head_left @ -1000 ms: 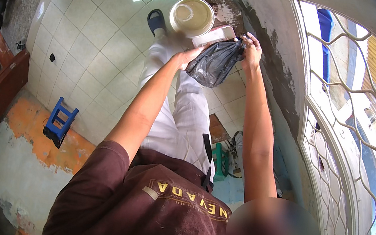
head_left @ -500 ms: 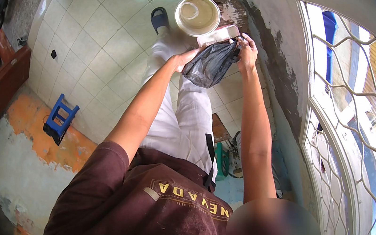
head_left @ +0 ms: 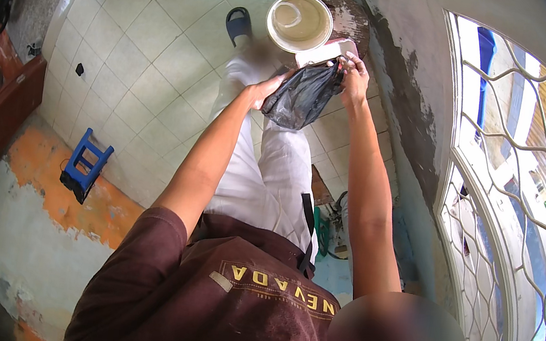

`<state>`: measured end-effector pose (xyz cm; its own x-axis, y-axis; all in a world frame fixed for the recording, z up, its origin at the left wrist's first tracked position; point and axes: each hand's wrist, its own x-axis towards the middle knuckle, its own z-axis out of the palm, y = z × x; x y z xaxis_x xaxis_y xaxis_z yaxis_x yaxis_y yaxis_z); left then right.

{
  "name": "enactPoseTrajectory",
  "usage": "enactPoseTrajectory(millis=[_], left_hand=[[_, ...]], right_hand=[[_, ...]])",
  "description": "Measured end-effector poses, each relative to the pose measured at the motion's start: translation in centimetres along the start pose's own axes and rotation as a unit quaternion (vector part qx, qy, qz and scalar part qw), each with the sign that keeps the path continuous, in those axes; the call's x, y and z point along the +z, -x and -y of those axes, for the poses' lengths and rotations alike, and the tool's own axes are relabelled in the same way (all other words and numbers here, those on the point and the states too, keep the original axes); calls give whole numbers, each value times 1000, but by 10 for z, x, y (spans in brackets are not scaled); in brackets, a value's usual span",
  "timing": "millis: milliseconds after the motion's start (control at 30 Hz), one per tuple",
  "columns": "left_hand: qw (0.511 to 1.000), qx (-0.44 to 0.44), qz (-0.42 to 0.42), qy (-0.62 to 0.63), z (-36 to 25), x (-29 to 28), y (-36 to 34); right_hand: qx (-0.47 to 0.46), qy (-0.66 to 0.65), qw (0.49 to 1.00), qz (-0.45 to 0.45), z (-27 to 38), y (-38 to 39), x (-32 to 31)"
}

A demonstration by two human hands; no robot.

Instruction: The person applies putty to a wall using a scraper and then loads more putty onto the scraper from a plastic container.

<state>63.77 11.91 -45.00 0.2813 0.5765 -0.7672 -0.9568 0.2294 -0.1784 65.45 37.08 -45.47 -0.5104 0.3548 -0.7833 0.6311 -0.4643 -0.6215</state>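
A black plastic bag hangs between my two hands, its mouth toward the far side. My left hand is closed on the bag's left edge. My right hand pinches the rim at the upper right. Just beyond the bag's mouth is a white and pinkish box-like container, partly covered by the bag and my fingers. What the bag holds is hidden. A round white bucket with pale contents stands just past the container, on a worn round wooden top.
A blue plastic stool is on the tiled floor at the left, by a peeling wall. A dark slipper is on my foot. White metal grille lines the right side. Something green is low beside my leg.
The bucket and wooden top appear slightly farther right as the view shifts. Both hands keep hold of the bag, which sits slightly lower on the left.
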Motion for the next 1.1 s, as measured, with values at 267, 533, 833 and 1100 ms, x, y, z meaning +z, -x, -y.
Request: enactPoseTrajectory(millis=[267,533,833,1100], left_hand=[[999,4,-42,-6,8,-14,-2],[999,-1,-36,-27,6,-6,4],[1000,5,-12,-21,7,-10,-2],[999,-4,-28,-38,10,-18,-4]], right_hand=[[-2,-28,1000,11,-7,10,6],[11,-62,997,32,-2,22,11],[2,-78,997,22,-3,18,9],[3,-64,997,45,-10,15,5]])
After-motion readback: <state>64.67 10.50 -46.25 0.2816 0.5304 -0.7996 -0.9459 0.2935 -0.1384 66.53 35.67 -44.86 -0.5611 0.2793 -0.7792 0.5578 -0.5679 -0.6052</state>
